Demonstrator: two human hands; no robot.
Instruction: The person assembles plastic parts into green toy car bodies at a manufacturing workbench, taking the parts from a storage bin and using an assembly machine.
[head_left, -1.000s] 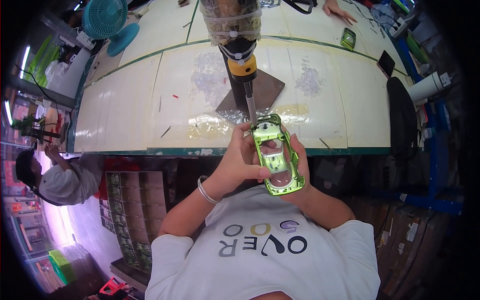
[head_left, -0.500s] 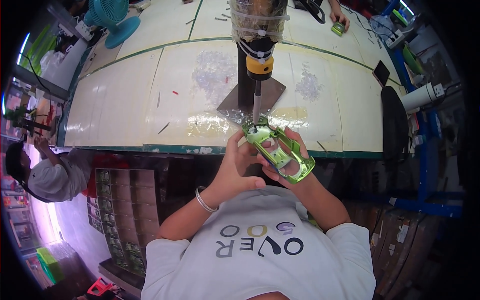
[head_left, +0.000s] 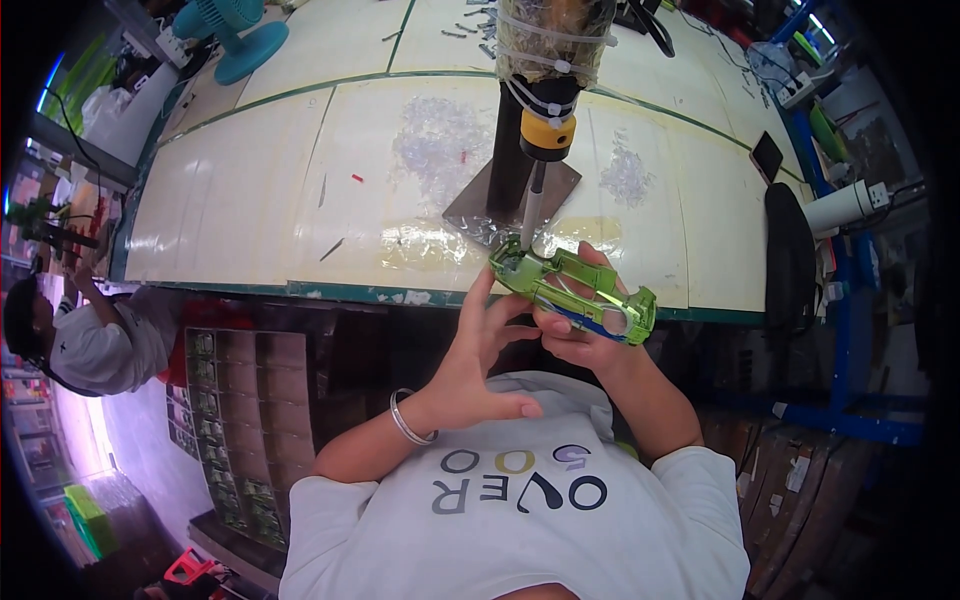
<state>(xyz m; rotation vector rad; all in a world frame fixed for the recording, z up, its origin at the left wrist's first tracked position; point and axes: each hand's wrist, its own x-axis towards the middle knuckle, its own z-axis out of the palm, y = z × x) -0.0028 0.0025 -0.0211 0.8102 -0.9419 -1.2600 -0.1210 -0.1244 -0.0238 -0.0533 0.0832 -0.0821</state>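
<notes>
A shiny green toy car body [head_left: 575,288] with window openings and a blue strip along its near side is held tilted at the table's front edge. My right hand [head_left: 590,335] grips it from below and behind, fingertips showing past its far side. At the left end, the fingers of my left hand [head_left: 480,350] rest against the body, with the thumb spread away from it. The long bit of a hanging electric screwdriver [head_left: 547,135] comes down to the body's left end; whether it touches a screw is hidden.
A dark metal stand [head_left: 507,185] stands behind the screwdriver on the pale table [head_left: 230,210]. Small clear plastic parts [head_left: 435,140] lie in piles beside it. A teal fan [head_left: 245,50] is far left; a phone [head_left: 766,157] lies right. A compartmented tray [head_left: 250,400] and a co-worker [head_left: 100,340] are left.
The car body has rolled in my hands, bringing its blue-edged side into view, and its right end has swung right. The co-worker's hand with a green piece at the far right has left view.
</notes>
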